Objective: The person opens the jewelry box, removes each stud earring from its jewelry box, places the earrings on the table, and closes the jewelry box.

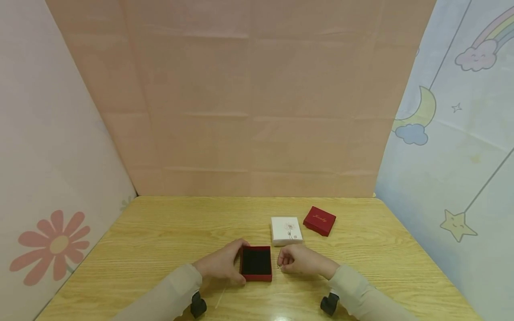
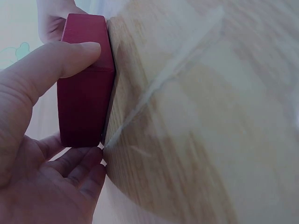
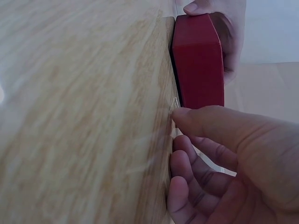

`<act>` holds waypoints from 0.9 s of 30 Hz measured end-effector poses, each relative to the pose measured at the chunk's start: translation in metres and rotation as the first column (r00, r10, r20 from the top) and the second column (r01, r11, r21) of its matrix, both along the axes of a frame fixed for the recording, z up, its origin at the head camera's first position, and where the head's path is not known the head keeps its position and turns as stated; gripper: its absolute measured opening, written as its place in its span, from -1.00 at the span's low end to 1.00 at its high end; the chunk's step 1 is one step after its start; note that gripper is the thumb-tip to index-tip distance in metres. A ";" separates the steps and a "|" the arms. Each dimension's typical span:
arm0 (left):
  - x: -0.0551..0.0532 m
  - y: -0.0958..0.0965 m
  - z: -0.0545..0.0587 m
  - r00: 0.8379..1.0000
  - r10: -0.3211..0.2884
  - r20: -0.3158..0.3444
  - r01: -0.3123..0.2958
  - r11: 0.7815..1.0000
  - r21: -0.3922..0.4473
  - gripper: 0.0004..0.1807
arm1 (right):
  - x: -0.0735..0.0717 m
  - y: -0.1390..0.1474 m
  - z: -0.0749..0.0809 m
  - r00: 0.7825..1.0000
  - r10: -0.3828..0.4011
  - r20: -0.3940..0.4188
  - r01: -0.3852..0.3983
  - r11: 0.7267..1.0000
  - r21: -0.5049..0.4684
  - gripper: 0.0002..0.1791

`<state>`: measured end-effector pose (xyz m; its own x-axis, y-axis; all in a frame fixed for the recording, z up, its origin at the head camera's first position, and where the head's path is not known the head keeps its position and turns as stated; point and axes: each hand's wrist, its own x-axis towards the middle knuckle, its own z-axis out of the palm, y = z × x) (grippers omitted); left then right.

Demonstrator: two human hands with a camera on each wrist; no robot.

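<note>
An open red box [image 1: 258, 277] with a black pad [image 1: 256, 261] inside sits on the table in the middle of the head view. My left hand [image 1: 222, 262] grips its left side, the thumb on the front wall and the fingers around the back, as the left wrist view also shows. Just right of the box, my right hand [image 1: 299, 260] is low at the table with its fingers curled. Thumb and forefinger pinch a tiny shiny gold-coloured piece [image 1: 279, 267], mostly hidden by the fingertips; its kind cannot be made out.
Behind the right hand lies a white box [image 1: 284, 228] with a flower print. Farther right is a red lid [image 1: 319, 220] with gold lettering, set at an angle. The wooden table [image 1: 180, 223] meets a peach backdrop behind and printed cloth panels at both sides.
</note>
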<state>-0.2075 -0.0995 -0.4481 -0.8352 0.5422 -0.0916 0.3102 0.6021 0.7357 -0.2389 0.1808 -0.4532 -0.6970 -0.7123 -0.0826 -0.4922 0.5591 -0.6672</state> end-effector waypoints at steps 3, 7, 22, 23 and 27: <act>0.000 0.000 0.000 1.000 0.002 -0.001 -0.002 1.000 -0.005 -0.10 | 0.000 0.000 0.001 1.000 -0.002 0.003 0.002 1.000 0.002 -0.95; 0.000 0.000 -0.001 1.000 0.000 0.003 0.000 1.000 -0.007 -0.11 | 0.001 0.000 0.002 1.000 -0.003 0.004 0.003 1.000 0.004 -0.94; -0.002 0.000 -0.002 1.000 -0.002 0.005 0.002 1.000 -0.003 -0.12 | -0.001 0.001 0.000 1.000 0.005 0.028 -0.005 1.000 -0.018 -0.93; -0.002 0.000 -0.002 1.000 -0.002 0.002 0.002 1.000 -0.004 -0.12 | -0.002 0.002 0.000 1.000 0.005 0.029 -0.004 1.000 -0.020 -0.93; -0.002 0.000 -0.002 1.000 -0.004 -0.001 0.004 1.000 -0.007 -0.12 | -0.002 0.003 0.002 1.000 0.001 0.017 0.000 1.000 -0.027 -0.93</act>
